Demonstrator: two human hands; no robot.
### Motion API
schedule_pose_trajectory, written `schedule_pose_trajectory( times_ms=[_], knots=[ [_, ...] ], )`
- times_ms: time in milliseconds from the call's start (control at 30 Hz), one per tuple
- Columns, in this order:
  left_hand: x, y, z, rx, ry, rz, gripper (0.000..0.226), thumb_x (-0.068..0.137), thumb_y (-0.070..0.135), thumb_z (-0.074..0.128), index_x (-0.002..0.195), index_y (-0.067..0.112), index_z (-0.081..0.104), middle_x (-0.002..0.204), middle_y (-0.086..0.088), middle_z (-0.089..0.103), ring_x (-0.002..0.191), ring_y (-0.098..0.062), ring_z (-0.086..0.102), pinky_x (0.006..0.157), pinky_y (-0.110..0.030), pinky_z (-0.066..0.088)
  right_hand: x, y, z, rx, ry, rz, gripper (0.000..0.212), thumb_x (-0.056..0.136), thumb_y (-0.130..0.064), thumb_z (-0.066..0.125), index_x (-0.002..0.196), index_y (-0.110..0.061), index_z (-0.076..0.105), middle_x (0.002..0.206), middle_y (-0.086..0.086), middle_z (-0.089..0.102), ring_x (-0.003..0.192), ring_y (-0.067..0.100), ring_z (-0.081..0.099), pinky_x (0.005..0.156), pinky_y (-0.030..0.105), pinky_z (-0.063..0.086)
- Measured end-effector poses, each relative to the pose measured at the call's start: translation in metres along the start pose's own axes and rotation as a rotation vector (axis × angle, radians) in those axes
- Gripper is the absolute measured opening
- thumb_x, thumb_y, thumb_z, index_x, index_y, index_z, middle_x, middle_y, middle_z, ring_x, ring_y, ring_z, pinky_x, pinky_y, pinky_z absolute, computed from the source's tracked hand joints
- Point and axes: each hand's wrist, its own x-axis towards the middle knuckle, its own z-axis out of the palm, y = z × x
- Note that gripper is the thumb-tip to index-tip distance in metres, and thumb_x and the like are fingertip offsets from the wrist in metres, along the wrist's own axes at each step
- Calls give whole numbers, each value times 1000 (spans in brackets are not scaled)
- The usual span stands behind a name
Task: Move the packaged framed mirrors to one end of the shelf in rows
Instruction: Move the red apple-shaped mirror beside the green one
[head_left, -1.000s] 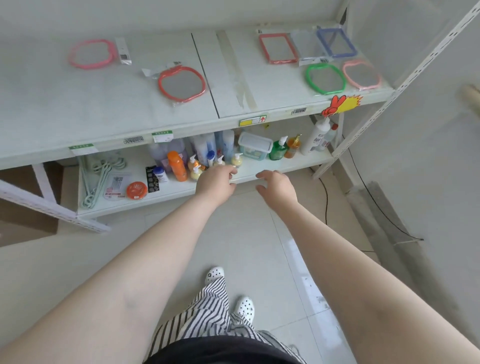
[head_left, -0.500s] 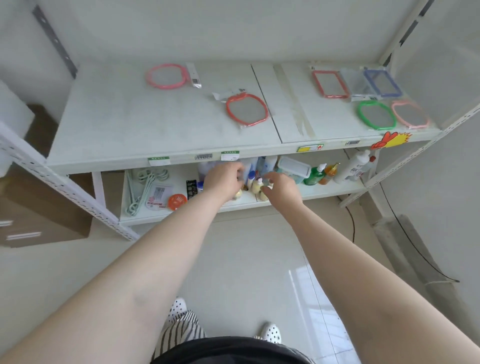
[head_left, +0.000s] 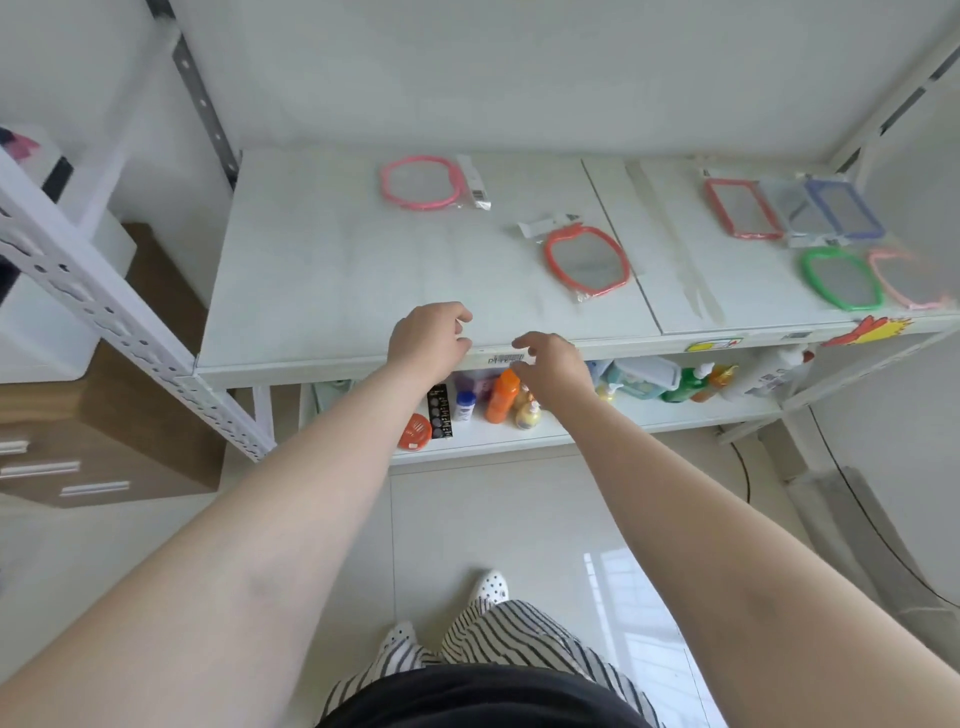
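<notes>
Reaching stage: left hand and right hand at frame centre over the shelf edge, fingers loosely curled, seemingly holding nothing. Next up, probably: grasp red mirror right of centre, then pink mirror at upper middle; carry to the grouped mirrors at far right.

Upper shelf: one packaged mirror near back edge, left of centre. Second mirror right of it, nearer front edge, by the panel seam. Four mirrors at right end in two rows: back pair, front pair. Both hands over front edge, mid-shelf. Lower shelf beneath carries bottles.
</notes>
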Motion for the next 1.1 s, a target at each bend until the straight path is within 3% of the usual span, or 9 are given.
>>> schedule_pose_trajectory(
  times_ms=[67, 233, 500, 700, 900, 1000, 1100],
  knots=[
    [14, 0, 1, -4, -10, -8, 36, 88, 20, 59, 123, 21, 60, 120, 0, 66, 112, -22, 59, 89, -29, 43, 16, -2, -4, -1, 9, -13, 34, 89, -23, 58, 123, -25, 59, 121, 4, 58, 100, 29, 63, 82, 43, 55],
    [55, 7, -5, 28, -19, -7, 35, 88, 20, 59, 123, 21, 60, 119, 0, 66, 112, -22, 59, 90, -30, 43, 64, 0, -18, -8, 38, -33, 36, 91, -25, 58, 127, -24, 58, 123, 4, 58, 118, 23, 53, 90, 34, 47],
    [124, 23, -1, -17, -9, -50, 35, 87, 21, 59, 122, 20, 60, 119, -1, 65, 113, -23, 58, 90, -29, 43, 125, 19, -42, 37, 66, 35, 38, 90, -24, 59, 128, -22, 58, 127, 5, 60, 114, 24, 58, 88, 34, 48],
    [157, 45, 40, 0, -160, -14, 39, 89, 23, 58, 128, 19, 56, 126, -2, 61, 120, -22, 54, 95, -31, 44, 151, 61, -55, 12, 87, 122, 35, 89, -23, 60, 125, -22, 60, 128, 3, 61, 117, 24, 56, 88, 31, 46],
    [199, 66, 70, 59, -269, -35, 43, 91, 27, 56, 130, 10, 53, 135, -10, 53, 124, -28, 52, 99, -34, 45, 183, 95, -77, 57, 163, 270, 39, 88, -24, 59, 127, -24, 58, 129, 7, 55, 116, 25, 54, 77, 29, 44],
    [215, 75, 85, 77, -288, -122, 45, 92, 33, 53, 128, 5, 52, 136, -17, 46, 121, -34, 53, 97, -34, 44, 198, 113, -85, 49, 211, 323, 47, 90, -25, 60, 135, -20, 50, 131, 12, 50, 122, 31, 48, 86, 36, 47],
    [225, 86, 100, 0, -329, -196, 45, 92, 34, 52, 129, 8, 49, 133, -17, 43, 124, -32, 46, 97, -33, 42, 212, 124, -90, 37, 135, 363, 64, 91, -28, 59, 147, -14, 32, 141, 16, 44, 131, 36, 41, 101, 41, 40]
  ],
)
